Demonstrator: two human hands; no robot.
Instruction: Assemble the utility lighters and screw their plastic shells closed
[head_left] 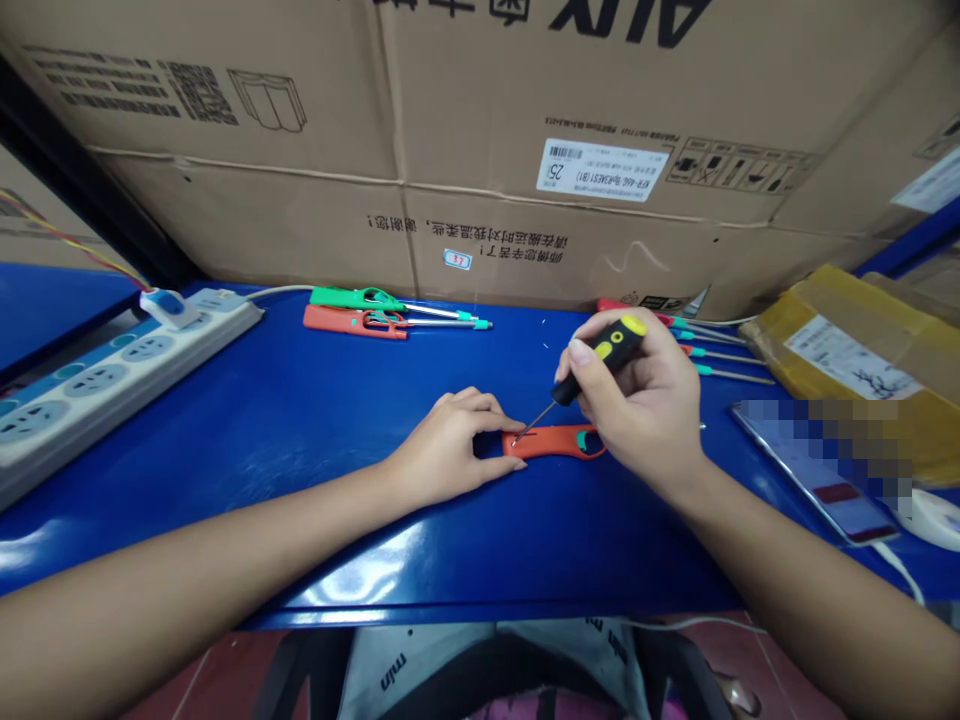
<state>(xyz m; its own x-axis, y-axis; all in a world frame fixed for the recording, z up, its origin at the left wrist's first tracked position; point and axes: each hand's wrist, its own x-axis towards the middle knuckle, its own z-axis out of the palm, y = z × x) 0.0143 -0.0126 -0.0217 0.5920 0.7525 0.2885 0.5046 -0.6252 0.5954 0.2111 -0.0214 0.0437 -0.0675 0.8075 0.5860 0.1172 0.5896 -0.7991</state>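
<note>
An orange long-nosed gas lighter [551,441] lies flat on the blue tabletop [450,555], its green trigger toward the right. My left hand [450,447] pinches the lighter's left end between thumb and fingers. In my right hand [637,400] is a screwdriver [609,358] with a black and yellow handle, held at a slant. Its thin shaft runs down to the left, and the tip meets the lighter's left end near a small slot. My right hand covers part of the lighter's far right end.
Green [356,298] and orange [352,321] lighters lie at the back left. More lighters [727,355] lie behind my right hand. A power strip [97,380] stands left; a phone [817,475] and yellow-taped package [862,350] are right. A large cardboard box [472,180] walls the back.
</note>
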